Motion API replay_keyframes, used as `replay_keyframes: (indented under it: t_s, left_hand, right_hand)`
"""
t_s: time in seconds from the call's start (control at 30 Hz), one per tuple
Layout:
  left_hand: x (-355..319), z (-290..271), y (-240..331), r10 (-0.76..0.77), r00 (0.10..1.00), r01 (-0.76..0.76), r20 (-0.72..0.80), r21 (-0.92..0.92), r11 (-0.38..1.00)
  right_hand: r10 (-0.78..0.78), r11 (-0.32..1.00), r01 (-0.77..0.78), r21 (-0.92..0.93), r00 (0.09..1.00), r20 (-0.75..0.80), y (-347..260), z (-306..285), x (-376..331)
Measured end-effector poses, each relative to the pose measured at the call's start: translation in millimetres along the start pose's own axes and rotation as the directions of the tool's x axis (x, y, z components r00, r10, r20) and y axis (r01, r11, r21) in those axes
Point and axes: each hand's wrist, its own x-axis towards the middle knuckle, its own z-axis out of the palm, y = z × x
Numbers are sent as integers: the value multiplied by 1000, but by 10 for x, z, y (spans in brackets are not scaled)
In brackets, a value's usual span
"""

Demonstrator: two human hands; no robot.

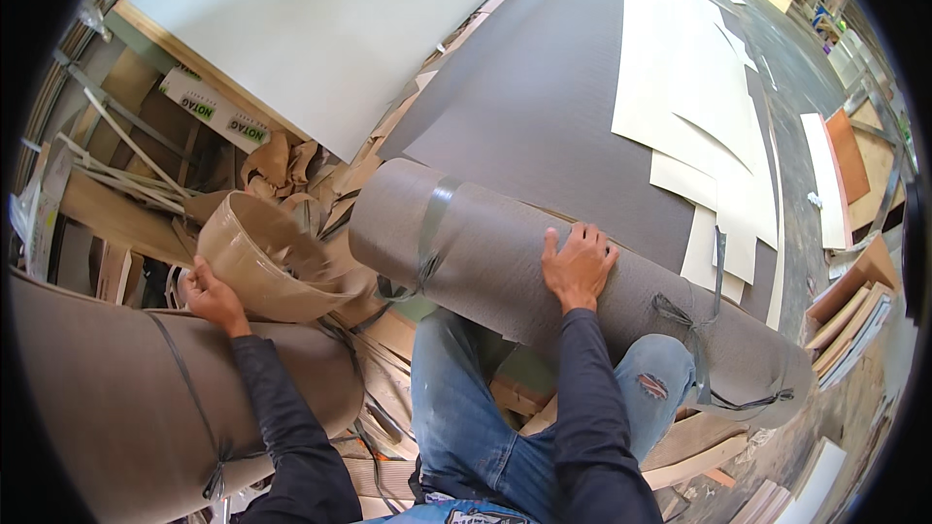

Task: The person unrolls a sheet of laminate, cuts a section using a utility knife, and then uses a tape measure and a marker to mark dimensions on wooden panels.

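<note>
A long grey-brown roll of sheet material (485,247), tied with dark plastic straps, lies across in front of me, over my knees or close above them. My right hand (580,267) rests flat on top of this roll near its middle, fingers stretched out and holding nothing. To the left, my left hand (215,297) is closed on the edge of a wide, glossy brown strip (282,281) that curls into a loop. Below that hand lies a second, thicker brown roll (107,388), also bound with dark strap.
Dark grey sheeting (524,107) spreads beyond the roll, with several cream sheets (694,97) overlapping on it. A large pale panel (320,19) stands at the far left. Crumpled brown scraps (282,167) lie below it. Boards (854,330) are stacked at the right.
</note>
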Motion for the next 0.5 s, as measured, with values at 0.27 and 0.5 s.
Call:
replay_keyframes:
  t_s: [0.27, 0.5]
  left_hand:
    - [756, -340, 1292, 190, 982, -175, -17, 317, 932]
    - [-384, 859, -183, 36, 811, -385, 584, 487, 784]
  right_hand:
    - [-186, 970, 202, 133, 975, -125, 132, 47, 613]
    - [-138, 987, 153, 58, 968, -210, 152, -94, 269]
